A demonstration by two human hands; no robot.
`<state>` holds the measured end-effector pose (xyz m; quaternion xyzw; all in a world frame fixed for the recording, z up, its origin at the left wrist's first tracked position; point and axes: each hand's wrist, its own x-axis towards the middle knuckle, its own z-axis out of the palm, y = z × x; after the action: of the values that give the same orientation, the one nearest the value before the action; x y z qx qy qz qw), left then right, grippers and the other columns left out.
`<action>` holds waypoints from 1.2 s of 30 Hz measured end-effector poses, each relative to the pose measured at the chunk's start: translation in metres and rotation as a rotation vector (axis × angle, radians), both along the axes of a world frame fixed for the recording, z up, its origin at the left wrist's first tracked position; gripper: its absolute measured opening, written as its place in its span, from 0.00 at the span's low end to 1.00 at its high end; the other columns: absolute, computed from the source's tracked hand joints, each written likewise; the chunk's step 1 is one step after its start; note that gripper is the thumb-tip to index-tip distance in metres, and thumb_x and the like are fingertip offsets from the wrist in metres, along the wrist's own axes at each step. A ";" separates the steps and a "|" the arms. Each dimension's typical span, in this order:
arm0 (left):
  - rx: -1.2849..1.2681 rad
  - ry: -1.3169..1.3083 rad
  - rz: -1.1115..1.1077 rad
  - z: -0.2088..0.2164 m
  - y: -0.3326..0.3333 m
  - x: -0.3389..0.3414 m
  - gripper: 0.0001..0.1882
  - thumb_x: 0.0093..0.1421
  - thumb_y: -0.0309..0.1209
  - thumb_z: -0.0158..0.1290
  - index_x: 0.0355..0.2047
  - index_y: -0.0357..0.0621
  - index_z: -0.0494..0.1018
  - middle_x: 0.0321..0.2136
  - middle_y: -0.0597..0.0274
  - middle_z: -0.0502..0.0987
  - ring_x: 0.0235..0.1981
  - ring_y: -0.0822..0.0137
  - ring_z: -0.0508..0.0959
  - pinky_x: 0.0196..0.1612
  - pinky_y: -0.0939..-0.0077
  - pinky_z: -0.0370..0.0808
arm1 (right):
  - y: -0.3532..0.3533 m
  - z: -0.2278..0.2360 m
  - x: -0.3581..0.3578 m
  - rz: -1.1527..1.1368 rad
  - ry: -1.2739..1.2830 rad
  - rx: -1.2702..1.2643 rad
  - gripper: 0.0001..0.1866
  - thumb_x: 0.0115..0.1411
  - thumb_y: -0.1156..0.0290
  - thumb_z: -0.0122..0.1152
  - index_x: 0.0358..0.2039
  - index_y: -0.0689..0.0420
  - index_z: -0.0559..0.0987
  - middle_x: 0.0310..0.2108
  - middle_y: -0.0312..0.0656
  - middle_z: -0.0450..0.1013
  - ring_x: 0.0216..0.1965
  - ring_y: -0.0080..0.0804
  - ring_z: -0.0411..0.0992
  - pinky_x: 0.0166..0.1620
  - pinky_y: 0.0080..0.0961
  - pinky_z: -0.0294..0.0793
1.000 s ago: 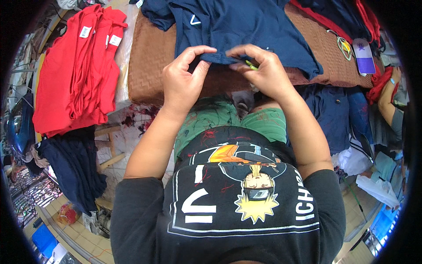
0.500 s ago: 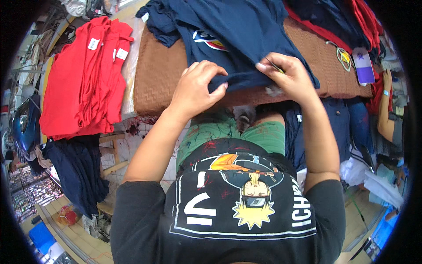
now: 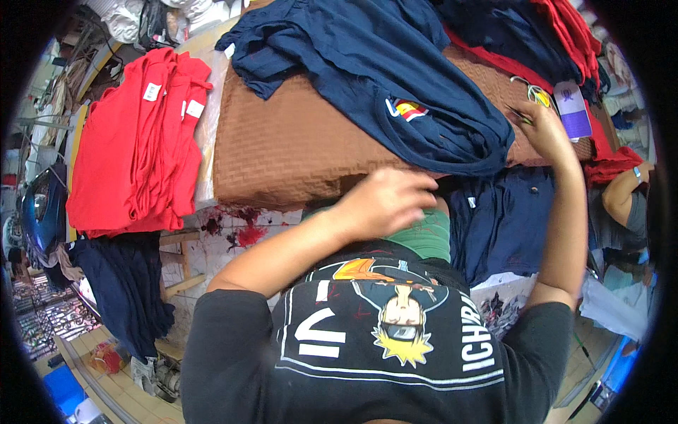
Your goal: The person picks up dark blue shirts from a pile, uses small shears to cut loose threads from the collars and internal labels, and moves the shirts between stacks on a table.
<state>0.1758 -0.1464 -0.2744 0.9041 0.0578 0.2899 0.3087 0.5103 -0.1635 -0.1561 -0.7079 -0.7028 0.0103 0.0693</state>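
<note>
A navy shirt (image 3: 353, 71) with a small colourful print lies bunched across the brown textured cover (image 3: 282, 148), its lower end reaching toward the right. My left hand (image 3: 392, 201), slightly smeared by motion, hovers over my lap just off the cover's near edge. Its fingers are apart and nothing is in them. My right hand (image 3: 547, 131) is beyond the shirt's right end, fingers closed on a thin dark pointed tool (image 3: 520, 113) with a yellow-green part. The tool's exact kind is too small to tell.
Folded red garments (image 3: 134, 148) are stacked at the left. Navy and red clothes (image 3: 522, 35) lie at the far right, near a purple-and-white tag (image 3: 573, 109) and a loop of light cord (image 3: 538, 94). More navy garments (image 3: 501, 219) hang below the cover. Another person's arm (image 3: 625, 198) shows at the right.
Both hands have come off the shirt's edge. The left moved right and nearer to me, while the right moved farther right with the tool. The shirt now lies slanted toward the right.
</note>
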 end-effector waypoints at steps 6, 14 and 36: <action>0.408 0.019 0.591 0.015 0.111 -0.015 0.22 0.53 0.20 0.52 0.50 0.45 0.71 0.51 0.58 0.73 0.56 0.55 0.68 0.59 0.59 0.63 | 0.027 -0.082 -0.100 0.096 0.454 0.267 0.10 0.54 0.75 0.62 0.39 0.58 0.81 0.43 0.44 0.76 0.46 0.43 0.74 0.50 0.33 0.72; 0.262 -0.002 0.384 0.025 0.140 0.002 0.09 0.56 0.30 0.57 0.37 0.46 0.78 0.33 0.57 0.79 0.34 0.56 0.79 0.37 0.69 0.76 | 0.074 -0.099 -0.144 0.105 0.777 0.440 0.10 0.51 0.77 0.62 0.36 0.58 0.80 0.34 0.46 0.77 0.37 0.45 0.76 0.40 0.31 0.75; -0.013 0.077 0.396 0.024 0.047 -0.056 0.11 0.55 0.27 0.56 0.40 0.40 0.77 0.40 0.57 0.79 0.44 0.56 0.77 0.49 0.66 0.71 | -0.017 -0.123 -0.182 -0.185 0.929 -0.028 0.18 0.51 0.59 0.71 0.32 0.62 0.82 0.27 0.46 0.79 0.28 0.27 0.76 0.34 0.25 0.74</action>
<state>0.1196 -0.0991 -0.2503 0.8835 0.2479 0.3097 0.2490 0.3285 -0.1808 -0.2787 -0.6889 -0.5311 0.3293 0.3673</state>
